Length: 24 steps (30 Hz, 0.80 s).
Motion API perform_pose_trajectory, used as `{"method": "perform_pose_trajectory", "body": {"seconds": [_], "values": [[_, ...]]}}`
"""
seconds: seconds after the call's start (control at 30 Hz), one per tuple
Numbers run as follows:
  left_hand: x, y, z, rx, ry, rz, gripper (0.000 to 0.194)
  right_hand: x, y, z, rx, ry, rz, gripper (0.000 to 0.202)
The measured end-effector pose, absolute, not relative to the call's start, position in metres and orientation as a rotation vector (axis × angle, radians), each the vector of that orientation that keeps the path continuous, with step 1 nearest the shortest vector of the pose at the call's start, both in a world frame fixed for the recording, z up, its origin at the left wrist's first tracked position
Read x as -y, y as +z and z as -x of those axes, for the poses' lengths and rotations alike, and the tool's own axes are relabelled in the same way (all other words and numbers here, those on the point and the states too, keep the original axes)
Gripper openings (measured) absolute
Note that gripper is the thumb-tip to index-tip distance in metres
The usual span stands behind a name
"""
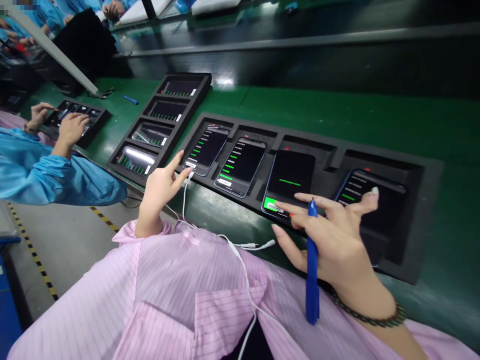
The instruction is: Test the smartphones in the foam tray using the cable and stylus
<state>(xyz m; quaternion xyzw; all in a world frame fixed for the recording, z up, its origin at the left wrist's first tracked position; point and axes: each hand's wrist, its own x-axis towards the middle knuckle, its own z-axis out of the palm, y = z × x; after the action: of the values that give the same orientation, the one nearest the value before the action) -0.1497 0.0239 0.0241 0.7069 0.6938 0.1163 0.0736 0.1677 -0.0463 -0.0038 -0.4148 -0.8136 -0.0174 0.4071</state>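
Stretching across the view, a green table [318, 107] is seen carrying a long black foam tray [420, 220] in which four phones are seated side by side. Beyond it, a second black tray [202, 82] with four more lit phones is laid, and further left a co-worker in a blue sleeve [45, 172] is occupied at a third tray [99, 117].

On the near tray, the leftmost phone [207, 149] and the second phone [240, 166] are shown with lists of green bars, so their checks are judged well advanced. The third phone [290, 182] is lit by a single green bar and a green block at its lower edge; it is judged mid-way. The fourth phone [369, 187], partly hidden, shows only a few green lines.

The left hand [161, 187] is held with fingers apart, the index finger touching the lower corner of the leftmost phone. The right hand [333, 235] is spread open over the third phone, index fingertip on the green block, while a blue pen [312, 260] is kept clamped between its fingers. White cables [240, 252] trail across a pink sleeve [168, 295].
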Motion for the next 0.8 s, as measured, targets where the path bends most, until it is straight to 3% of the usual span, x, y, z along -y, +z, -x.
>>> {"method": "perform_pose_trajectory", "body": {"seconds": [0.37,0.8], "values": [[-0.014,0.035,0.163,-2.136,0.45,-2.03,0.049,0.049,-0.005,-0.168,2.089,-0.004,1.121,0.015],[-0.012,0.028,0.153,-2.012,0.265,-1.979,0.041,0.046,-0.007,-0.17,2.074,-0.038,1.115,0.016]]}}
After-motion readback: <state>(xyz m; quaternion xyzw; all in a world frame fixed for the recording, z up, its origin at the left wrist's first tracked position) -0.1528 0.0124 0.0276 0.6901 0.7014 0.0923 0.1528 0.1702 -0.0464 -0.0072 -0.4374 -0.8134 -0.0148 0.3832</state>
